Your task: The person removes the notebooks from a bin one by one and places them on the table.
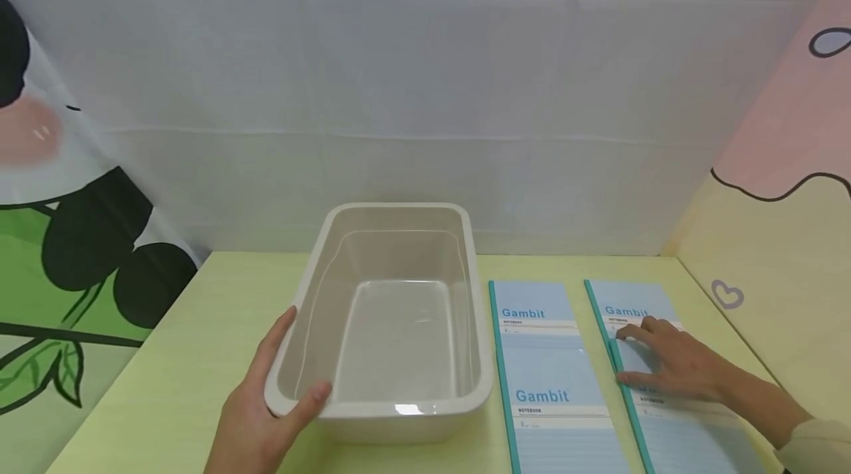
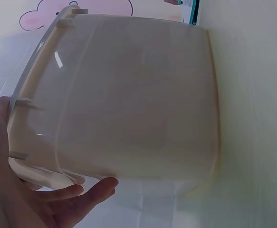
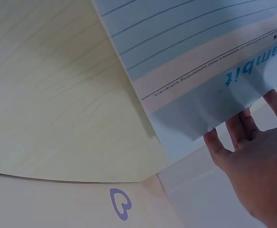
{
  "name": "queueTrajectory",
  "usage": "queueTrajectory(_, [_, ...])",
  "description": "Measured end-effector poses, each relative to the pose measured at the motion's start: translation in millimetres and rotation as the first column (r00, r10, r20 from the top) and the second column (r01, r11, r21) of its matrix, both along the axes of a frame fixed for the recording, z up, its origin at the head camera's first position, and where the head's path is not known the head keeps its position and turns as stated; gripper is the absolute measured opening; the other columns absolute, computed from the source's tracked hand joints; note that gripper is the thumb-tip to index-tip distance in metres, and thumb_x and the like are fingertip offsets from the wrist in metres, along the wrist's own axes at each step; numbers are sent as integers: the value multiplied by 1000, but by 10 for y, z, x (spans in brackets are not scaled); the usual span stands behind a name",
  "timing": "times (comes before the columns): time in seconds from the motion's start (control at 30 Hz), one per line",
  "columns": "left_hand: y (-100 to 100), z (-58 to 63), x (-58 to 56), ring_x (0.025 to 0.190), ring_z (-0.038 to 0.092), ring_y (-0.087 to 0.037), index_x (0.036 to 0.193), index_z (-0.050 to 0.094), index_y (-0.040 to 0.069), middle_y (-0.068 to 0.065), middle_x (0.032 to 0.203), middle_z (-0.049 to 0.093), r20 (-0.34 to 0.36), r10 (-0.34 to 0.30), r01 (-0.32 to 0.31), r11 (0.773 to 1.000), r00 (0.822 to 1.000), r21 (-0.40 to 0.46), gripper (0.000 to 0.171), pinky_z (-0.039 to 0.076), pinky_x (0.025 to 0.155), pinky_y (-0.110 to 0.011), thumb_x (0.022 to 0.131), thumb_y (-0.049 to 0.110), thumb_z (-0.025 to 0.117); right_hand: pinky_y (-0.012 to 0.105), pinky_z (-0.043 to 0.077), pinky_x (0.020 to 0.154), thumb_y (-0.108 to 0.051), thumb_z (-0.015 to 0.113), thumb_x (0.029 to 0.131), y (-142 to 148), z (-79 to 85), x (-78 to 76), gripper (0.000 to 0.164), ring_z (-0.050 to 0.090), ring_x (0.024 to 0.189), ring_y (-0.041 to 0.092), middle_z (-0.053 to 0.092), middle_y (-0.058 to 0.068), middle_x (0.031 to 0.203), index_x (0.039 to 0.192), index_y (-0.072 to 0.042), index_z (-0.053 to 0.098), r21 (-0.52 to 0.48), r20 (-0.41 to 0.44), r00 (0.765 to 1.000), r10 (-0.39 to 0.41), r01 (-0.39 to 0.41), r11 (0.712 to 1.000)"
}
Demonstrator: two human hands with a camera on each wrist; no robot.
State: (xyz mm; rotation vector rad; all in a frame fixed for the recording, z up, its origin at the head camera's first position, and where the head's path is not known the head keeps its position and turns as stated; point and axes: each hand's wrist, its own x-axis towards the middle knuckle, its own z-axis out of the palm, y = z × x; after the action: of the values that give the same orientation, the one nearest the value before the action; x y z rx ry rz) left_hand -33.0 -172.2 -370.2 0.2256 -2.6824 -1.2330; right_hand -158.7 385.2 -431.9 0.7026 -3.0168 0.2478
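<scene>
A cream plastic tub (image 1: 412, 341) stands tilted slightly toward me on the table. My left hand (image 1: 262, 404) grips its near left corner, thumb over the rim and fingers along the outside; the left wrist view shows the tub's outer wall. At the right, two overlapping blue Gambit notebooks with teal spines lie in a column. My right hand (image 1: 678, 359) rests across the nearer notebook (image 1: 691, 437), fingertips at its top edge and thumb over its cover, partly hiding the title. The farther notebook (image 1: 631, 295) extends beyond the fingers.
Between the tub and my right hand lie two more overlapping notebooks, a farther one (image 1: 538, 300) and a nearer one (image 1: 565, 437). The pale yellow table (image 1: 179, 356) meets a hanging grey-white cloth (image 1: 425, 90) at the back. Printed panels flank both sides.
</scene>
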Motion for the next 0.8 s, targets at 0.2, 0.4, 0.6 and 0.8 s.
queueTrajectory(0.2, [-56, 11, -13, 114, 64, -32, 166, 13, 44, -19, 148, 59, 95, -10, 14, 999, 995, -41, 102, 58, 89, -50, 87, 52, 78, 36, 48, 73, -59, 80, 83, -37, 59, -19, 54, 51, 89, 11, 59, -2, 108, 122, -25, 67, -23, -17, 1000, -10, 10, 1000])
queueTrajectory(0.4, [-116, 39, 26, 115, 63, -33, 167, 14, 40, -19, 150, 57, 89, -9, 21, 991, 996, -129, 108, 55, 88, -55, 83, 55, 81, 48, 54, 77, -50, 79, 89, -156, 214, -108, 50, 65, 95, 23, 64, 8, 121, 124, -17, 66, -104, -60, 998, -11, 5, 995])
queueTrajectory(0.6, [-115, 60, 53, 113, 63, -30, 165, 21, 42, -11, 153, 56, -36, -24, 17, 982, 999, -190, 112, 52, 83, -49, 76, 51, 88, 61, 53, 85, -47, 72, 96, -348, 336, -187, 50, 66, 105, 37, 61, 17, 131, 129, -10, 63, -177, -49, 995, -83, 73, 981])
queueTrajectory(0.8, [-165, 122, 24, 121, 66, -22, 162, 28, 47, 2, 162, 47, -104, -84, 63, 980, 991, -189, 93, 57, 80, -32, 87, 45, 82, 70, 47, 94, -50, 72, 95, -540, 320, -207, 56, 64, 112, 42, 59, 22, 138, 130, -7, 64, -202, -55, 989, -134, 120, 972])
